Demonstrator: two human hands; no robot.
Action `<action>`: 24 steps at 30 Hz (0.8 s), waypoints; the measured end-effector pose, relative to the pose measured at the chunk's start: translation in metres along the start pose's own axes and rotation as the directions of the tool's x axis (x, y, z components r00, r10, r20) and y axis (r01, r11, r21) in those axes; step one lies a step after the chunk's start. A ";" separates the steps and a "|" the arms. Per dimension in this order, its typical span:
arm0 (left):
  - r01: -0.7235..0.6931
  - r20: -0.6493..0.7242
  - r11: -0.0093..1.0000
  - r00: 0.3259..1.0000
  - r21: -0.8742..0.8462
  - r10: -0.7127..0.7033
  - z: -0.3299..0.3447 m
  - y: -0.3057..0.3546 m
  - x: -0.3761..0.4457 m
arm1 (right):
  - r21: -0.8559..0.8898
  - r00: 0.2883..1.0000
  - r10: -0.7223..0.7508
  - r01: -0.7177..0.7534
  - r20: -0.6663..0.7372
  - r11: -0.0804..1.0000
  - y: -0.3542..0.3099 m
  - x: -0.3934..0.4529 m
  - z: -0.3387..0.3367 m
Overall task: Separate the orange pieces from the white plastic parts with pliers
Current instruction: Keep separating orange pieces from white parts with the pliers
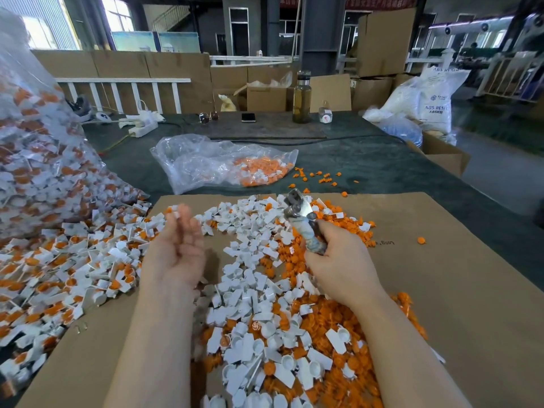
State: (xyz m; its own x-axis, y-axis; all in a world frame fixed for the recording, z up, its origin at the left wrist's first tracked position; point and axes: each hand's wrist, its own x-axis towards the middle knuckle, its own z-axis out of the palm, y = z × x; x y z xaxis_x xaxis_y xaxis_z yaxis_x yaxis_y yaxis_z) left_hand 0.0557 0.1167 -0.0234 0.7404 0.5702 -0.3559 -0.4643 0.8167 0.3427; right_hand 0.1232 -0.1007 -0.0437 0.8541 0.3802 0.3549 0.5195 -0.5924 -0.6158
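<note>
over cardboard (441,275): l hand (179,248) relaxed, blurred; r hand (338,260) grips pliers (303,219); bare cardboard rightward.

Large clear bag (35,160) of unsorted parts: cut off by left and upper left edges. Left hand (179,245): fingertips motion-blurred; whether they hold anything, cannot tell. Pliers (303,214): head blurred, jaw state unreadable, handles hidden in right hand (338,260). Cardboard sheet (456,290): cropped at bottom and right edges. White sack (435,98) at upper right: print partly legible.
</note>
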 end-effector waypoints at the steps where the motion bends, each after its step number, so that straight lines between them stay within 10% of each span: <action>1: -0.006 -0.023 0.993 1.000 -0.120 0.004 -0.003 0.006 0.003 | -0.008 1.000 0.011 -0.011 -0.018 1.000 0.001 0.000 0.000; 12: -0.105 -0.086 0.871 0.994 -0.480 0.072 -0.014 0.018 0.012 | -0.055 0.985 0.120 -0.127 -0.126 0.990 0.003 0.004 -0.001; 14: -0.086 -0.062 0.955 0.996 -0.282 0.071 -0.013 0.016 0.013 | -0.060 0.984 0.126 -0.134 -0.124 0.989 0.004 0.004 0.000; 16: -0.119 -0.004 0.949 0.992 0.294 0.125 -0.007 0.009 0.008 | -0.058 0.983 0.127 -0.135 -0.130 0.989 0.004 0.004 0.000; 19: -0.315 0.296 0.323 0.949 0.893 0.106 0.003 -0.012 -0.008 | -0.063 0.983 0.120 -0.130 -0.136 0.990 0.003 0.004 0.001; 24: -0.460 0.403 -0.389 0.888 0.799 -0.222 0.006 -0.043 -0.019 | -0.087 0.985 0.116 -0.128 -0.129 0.988 0.003 0.004 0.001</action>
State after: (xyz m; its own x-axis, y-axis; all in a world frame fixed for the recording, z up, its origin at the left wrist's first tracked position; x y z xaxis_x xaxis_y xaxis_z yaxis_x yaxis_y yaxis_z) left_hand 0.0643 0.0700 -0.0257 0.9564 0.2890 -0.0421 0.2284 -0.6503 0.7245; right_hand 0.1285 -0.1003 -0.0448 0.9046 0.2140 0.3686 0.4061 -0.6955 -0.5928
